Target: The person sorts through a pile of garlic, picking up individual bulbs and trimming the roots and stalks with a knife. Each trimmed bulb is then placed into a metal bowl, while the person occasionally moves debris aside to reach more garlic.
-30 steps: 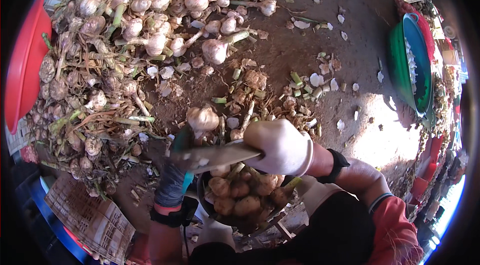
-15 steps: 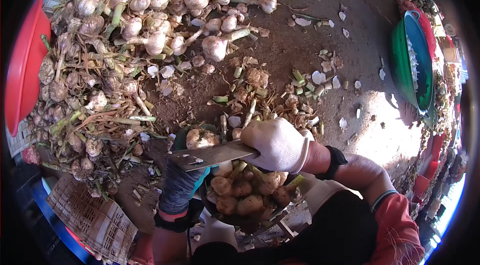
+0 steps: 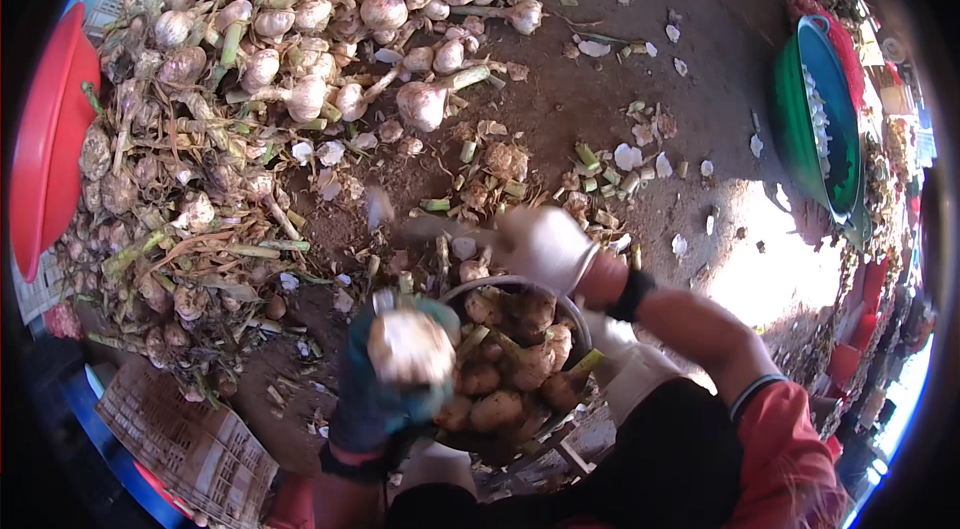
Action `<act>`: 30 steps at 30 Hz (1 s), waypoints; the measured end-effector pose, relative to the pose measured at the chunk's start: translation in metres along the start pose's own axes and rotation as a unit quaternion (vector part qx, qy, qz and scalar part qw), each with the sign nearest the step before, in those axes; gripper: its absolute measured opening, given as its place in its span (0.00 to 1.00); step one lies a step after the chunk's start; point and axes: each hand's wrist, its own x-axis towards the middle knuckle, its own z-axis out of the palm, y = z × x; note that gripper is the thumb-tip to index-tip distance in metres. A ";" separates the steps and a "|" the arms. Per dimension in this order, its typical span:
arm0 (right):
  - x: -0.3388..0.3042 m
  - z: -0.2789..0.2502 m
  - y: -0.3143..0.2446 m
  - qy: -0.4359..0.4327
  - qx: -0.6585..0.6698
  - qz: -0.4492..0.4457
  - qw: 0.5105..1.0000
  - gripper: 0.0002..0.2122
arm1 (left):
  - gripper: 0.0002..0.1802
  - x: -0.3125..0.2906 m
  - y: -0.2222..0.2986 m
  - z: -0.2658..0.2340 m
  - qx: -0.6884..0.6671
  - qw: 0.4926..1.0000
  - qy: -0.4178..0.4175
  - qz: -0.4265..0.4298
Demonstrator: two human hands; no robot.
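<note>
My left hand (image 3: 362,399), in a dark teal and grey glove, grips a garlic bulb (image 3: 410,347) with its pale face turned up. My right hand (image 3: 545,249), in a white glove, is closed on a knife (image 3: 440,228), whose flat blade points left and is smeared by motion. The blade is apart from the bulb, beyond it. Between my knees stands a round bucket (image 3: 583,321) holding several brownish garlic bulbs (image 3: 497,411). A blurred pale scrap (image 3: 378,208) shows near the knife tip.
A big heap of garlic with stalks (image 3: 200,179) covers the left and far ground. Cut stalks and peels (image 3: 628,157) litter the middle. A red basin (image 3: 45,144) stands left, a green basin (image 3: 800,124) right, a plastic crate (image 3: 185,424) lower left.
My left hand has turned, bringing the garlic bulb up and nearer. The knife has moved off it, away from me, with my right hand. More of the bucket rim shows.
</note>
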 end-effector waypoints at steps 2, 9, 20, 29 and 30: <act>-0.009 -0.005 0.022 0.104 0.004 0.010 0.994 0.09 | 0.32 -0.005 0.008 -0.015 0.025 0.992 -0.105 -0.057; -0.024 -0.005 -0.028 0.060 0.091 -0.091 0.990 0.12 | 0.36 0.027 -0.018 -0.022 -0.134 0.988 0.042 0.057; -0.017 -0.010 -0.027 0.075 0.083 -0.081 0.990 0.09 | 0.19 0.018 -0.033 -0.028 -0.218 0.960 -0.115 -0.136; -0.009 -0.007 -0.001 -0.077 0.019 0.025 0.997 0.10 | 0.08 0.010 0.009 -0.005 0.229 0.970 0.048 -0.062; -0.020 -0.008 0.016 -0.051 0.055 0.037 0.997 0.11 | 0.07 0.010 0.011 -0.002 0.256 0.964 0.029 -0.067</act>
